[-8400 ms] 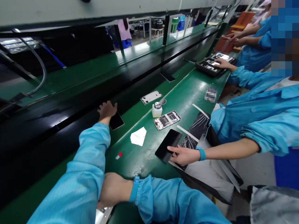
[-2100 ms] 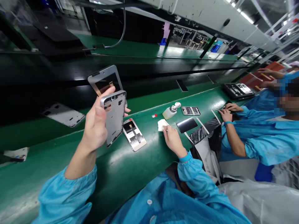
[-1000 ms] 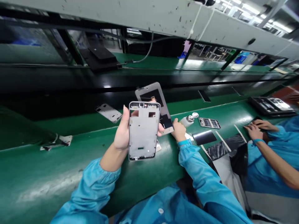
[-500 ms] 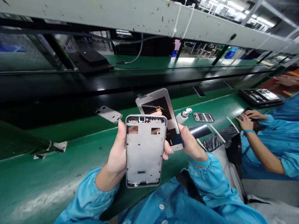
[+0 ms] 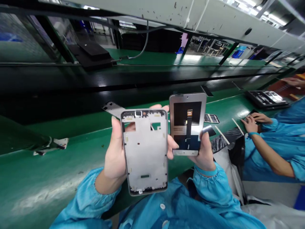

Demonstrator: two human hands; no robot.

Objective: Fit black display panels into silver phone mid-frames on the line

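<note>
My left hand [image 5: 116,156] is wrapped round a silver phone frame [image 5: 146,152], thumb on its left edge and fingertips showing at its right edge. The frame faces me, with two cut-outs near its top. To its right, my right hand [image 5: 205,151] grips a phone screen [image 5: 177,130] by its lower right side, thumb on the edge. The screen's back shows a silvery border, dark areas and a flex cable [image 5: 189,122] running down the middle. The two parts are close together but apart. Behind the frame's top left, another metal phone plate [image 5: 114,109] lies on the green bench.
Right of my hands lie another phone frame [image 5: 211,118], a dark sheet [image 5: 208,130] and black plastic film [image 5: 221,143]. A co-worker's hands [image 5: 251,122] work at the right, near a black tray [image 5: 267,99]. A dark conveyor belt [image 5: 59,95] runs behind the green bench [image 5: 78,156].
My right hand has moved the screen rightward from behind the frame and turned it more upright, so its flex cable shows fully. The frame has shifted slightly left in view, still held in my left hand.
</note>
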